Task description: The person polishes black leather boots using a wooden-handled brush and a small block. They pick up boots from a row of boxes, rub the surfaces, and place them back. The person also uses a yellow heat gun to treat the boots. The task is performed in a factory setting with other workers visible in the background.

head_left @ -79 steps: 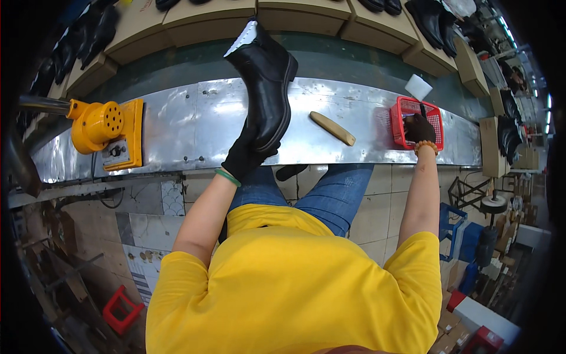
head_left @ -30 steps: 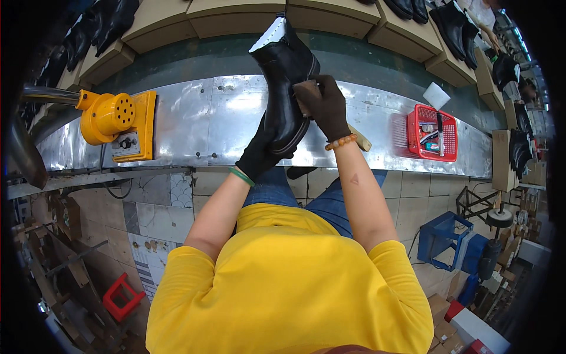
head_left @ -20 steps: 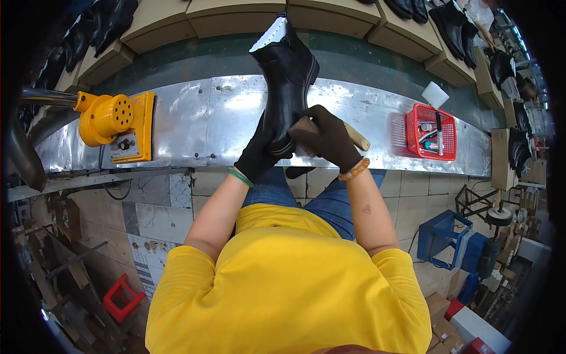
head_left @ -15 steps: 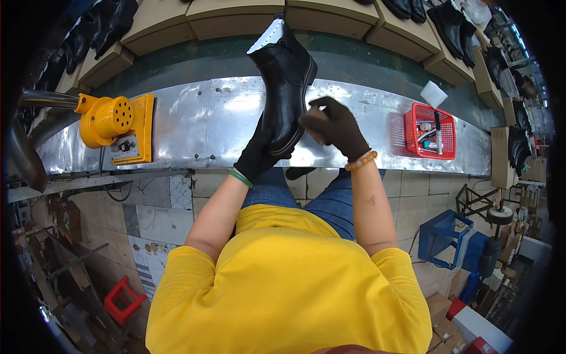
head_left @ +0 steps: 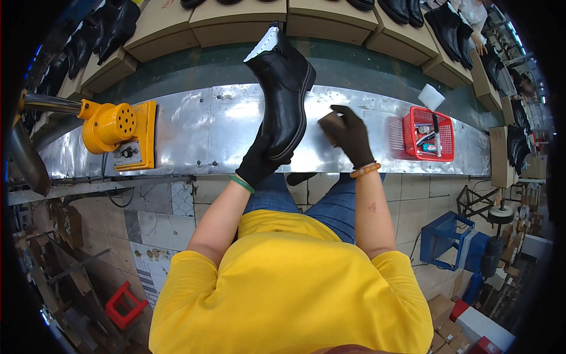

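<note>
A black ankle boot (head_left: 282, 97) with a white lining hangs over the metal bench, its toe pointing toward me and its opening away. My left hand (head_left: 261, 154), in a black glove, is closed around the toe from below and holds the boot tilted. To the right of the boot and apart from it is my right hand (head_left: 349, 137), in a dark brown glove. Its fingers are closed on a small brown block (head_left: 331, 125), blurred, whose exact kind I cannot make out.
A yellow machine (head_left: 121, 133) stands on the bench (head_left: 188, 127) at the left. At the right is a red basket (head_left: 449, 138) of small tools, with a white pad (head_left: 431, 98) behind it. Cardboard boxes (head_left: 236, 25) bearing black boots line the far side. A blue stool-like frame (head_left: 442, 239) stands lower right.
My right hand has moved right, away from the boot, with the brown block. The boot has stayed nearly in place in my left hand, apart from a slight shift of the whole view.
</note>
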`<state>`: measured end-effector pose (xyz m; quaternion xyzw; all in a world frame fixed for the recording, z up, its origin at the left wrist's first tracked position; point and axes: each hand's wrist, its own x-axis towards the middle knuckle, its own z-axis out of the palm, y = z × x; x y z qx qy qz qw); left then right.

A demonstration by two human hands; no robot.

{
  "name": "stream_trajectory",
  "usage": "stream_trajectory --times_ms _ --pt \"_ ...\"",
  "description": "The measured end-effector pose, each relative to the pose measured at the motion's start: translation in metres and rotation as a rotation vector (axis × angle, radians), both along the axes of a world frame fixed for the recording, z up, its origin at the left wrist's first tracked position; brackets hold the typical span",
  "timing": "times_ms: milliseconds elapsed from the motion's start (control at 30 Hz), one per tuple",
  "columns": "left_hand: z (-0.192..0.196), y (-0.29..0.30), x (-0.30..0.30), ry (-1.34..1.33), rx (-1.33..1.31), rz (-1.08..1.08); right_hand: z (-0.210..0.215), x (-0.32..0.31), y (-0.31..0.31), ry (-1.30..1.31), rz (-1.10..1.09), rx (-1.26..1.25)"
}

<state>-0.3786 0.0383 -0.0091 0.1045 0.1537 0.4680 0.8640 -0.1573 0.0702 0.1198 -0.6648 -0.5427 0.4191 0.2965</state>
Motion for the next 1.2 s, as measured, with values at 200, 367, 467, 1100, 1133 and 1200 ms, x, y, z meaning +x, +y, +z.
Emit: stream_trajectory --times_ms 200,367,467,1100,1133,1200 --pt "-0.001 0.002 0.000 -0.009 -0.015 -0.022 -0.024 0.048 0.032 -0.472 0.004 0.093" --pt "0.006 0.000 0.001 0.046 0.115 -0.011 -0.030 0.034 0.032 -0.778 -0.078 0.395" --pt "0.022 -0.003 0.004 0.243 0.286 0.043 -0.020 0.020 0.029 -0.514 -0.070 0.579" --pt "0.079 0.004 -0.041 1.611 1.027 0.578 0.005 0.039 0.001 1.399 -0.024 0.175" --pt "0.079 0.003 -0.042 1.633 1.020 0.591 0.003 0.038 0.001 1.366 -0.028 0.182" --pt "0.081 0.004 -0.044 1.633 1.007 0.608 -0.002 0.039 0.000 1.297 -0.038 0.198"
